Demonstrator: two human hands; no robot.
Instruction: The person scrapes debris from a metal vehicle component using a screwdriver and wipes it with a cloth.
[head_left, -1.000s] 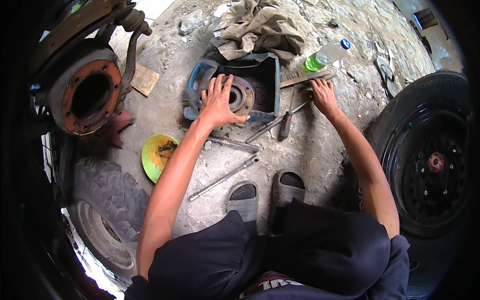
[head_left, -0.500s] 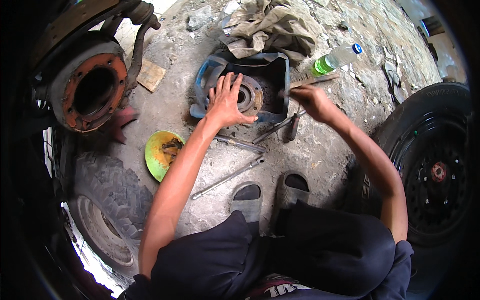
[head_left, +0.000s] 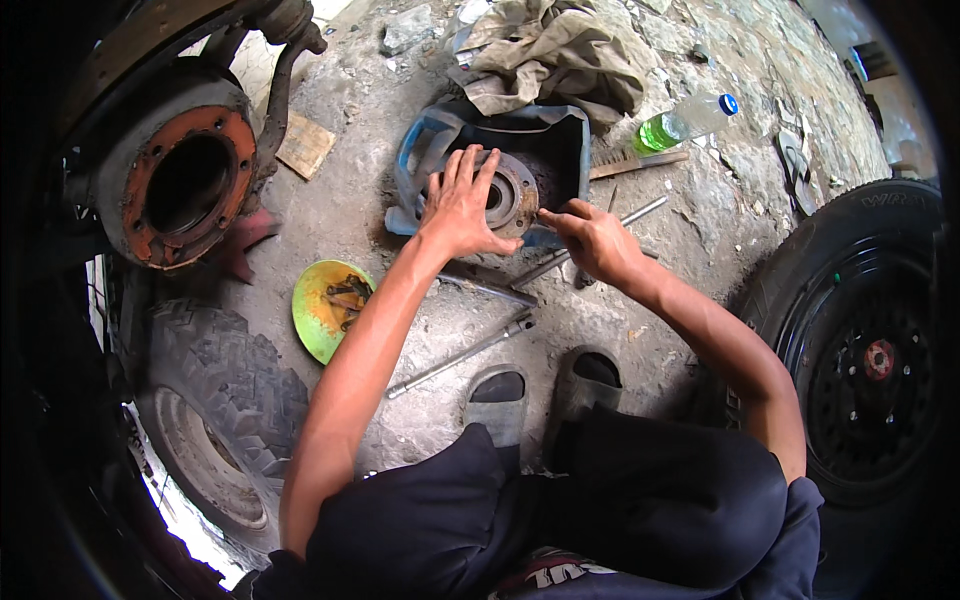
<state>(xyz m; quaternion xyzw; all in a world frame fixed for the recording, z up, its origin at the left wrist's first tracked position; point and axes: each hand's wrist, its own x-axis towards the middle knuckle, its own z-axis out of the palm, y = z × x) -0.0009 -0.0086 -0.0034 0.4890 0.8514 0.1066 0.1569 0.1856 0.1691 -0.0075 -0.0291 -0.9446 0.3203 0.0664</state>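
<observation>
My left hand (head_left: 462, 210) spreads over a round, flanged metal hub (head_left: 515, 187), thumb and fingers gripping it. The hub sits in a cut-open blue plastic container (head_left: 575, 135). At the hub's right edge, my right hand (head_left: 585, 235) has its fingers closed on something small that I cannot make out. Beside and beneath that hand lie a metal rod (head_left: 645, 210) and a screwdriver, mostly hidden. A wooden-handled brush (head_left: 650, 162) rests right of the container. A green-yellow bowl (head_left: 318, 330) with small dirty parts lies left of my forearm, near a long socket tool (head_left: 450, 355).
An axle housing with an orange flange (head_left: 225, 135) stands at upper left, above a knobby tyre (head_left: 200, 360). A large wheel (head_left: 800, 270) stands at right. Crumpled cloth (head_left: 555, 60), a bottle of green liquid (head_left: 685, 125), a sandal (head_left: 795, 170) and a wooden block (head_left: 305, 145) lie around.
My right hand has moved left and down from beside the brush to the hub's right edge. My left hand stays on the hub. The view has shifted slightly.
</observation>
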